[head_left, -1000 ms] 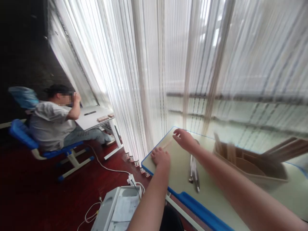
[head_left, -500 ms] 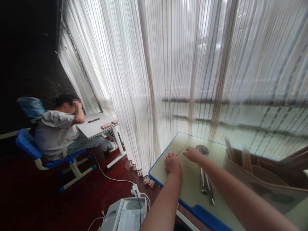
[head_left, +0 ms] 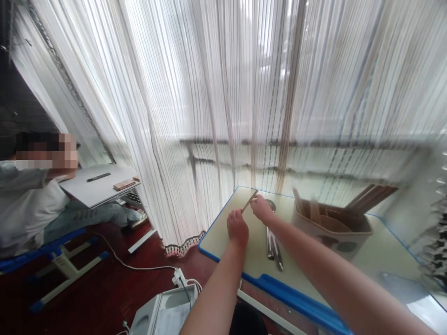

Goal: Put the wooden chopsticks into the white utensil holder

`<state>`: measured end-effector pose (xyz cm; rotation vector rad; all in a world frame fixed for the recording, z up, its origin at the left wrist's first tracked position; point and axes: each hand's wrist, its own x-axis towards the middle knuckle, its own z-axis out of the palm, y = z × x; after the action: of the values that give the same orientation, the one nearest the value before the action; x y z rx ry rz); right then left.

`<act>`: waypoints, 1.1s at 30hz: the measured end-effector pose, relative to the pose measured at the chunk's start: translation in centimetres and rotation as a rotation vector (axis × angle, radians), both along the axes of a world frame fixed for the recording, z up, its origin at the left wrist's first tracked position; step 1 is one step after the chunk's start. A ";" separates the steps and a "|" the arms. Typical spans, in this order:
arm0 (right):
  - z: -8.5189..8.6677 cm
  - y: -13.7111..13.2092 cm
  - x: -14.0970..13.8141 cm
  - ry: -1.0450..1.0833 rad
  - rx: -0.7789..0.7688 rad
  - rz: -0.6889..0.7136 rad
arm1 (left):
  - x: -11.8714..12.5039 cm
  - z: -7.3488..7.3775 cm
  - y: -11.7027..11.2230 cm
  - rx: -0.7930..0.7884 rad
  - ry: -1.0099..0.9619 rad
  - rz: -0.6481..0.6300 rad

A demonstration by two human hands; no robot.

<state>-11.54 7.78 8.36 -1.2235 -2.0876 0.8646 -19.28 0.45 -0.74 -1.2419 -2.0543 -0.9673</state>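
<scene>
A thin brown stick [head_left: 249, 201], possibly one or more chopsticks, slants up from my left hand [head_left: 238, 226]. My left hand is closed around its lower end, just above the table. My right hand [head_left: 261, 208] has its fingers pinched at the stick's upper part. Beside my right hand, the round metal head of a ladle-like utensil [head_left: 272, 204] partly shows, the rest passing under my forearm. Metal handles [head_left: 270, 246] lie side by side on the pale table [head_left: 220, 239], close to my right forearm.
Right of my arm stands a beige bin [head_left: 331, 237] with wooden utensils and a bundle of brown sticks [head_left: 372, 197]. A person [head_left: 35, 200] sits at a white desk [head_left: 89, 188] on the left. A power strip [head_left: 179, 278] and cables lie near a grey case [head_left: 157, 309].
The view has swung to the right, bringing the whole bin into sight. The stick between my hands now stands out more clearly and points more steeply up. Both hands stay close together.
</scene>
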 end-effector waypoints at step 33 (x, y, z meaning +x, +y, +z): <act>21.2 -3.8 17.7 -0.323 0.572 0.150 | 10.3 15.2 3.5 -0.017 -0.422 -1.052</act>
<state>6.15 3.94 29.59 -0.9433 -2.4663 0.0940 -8.97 3.94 14.45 -2.3598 -1.5902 -1.7717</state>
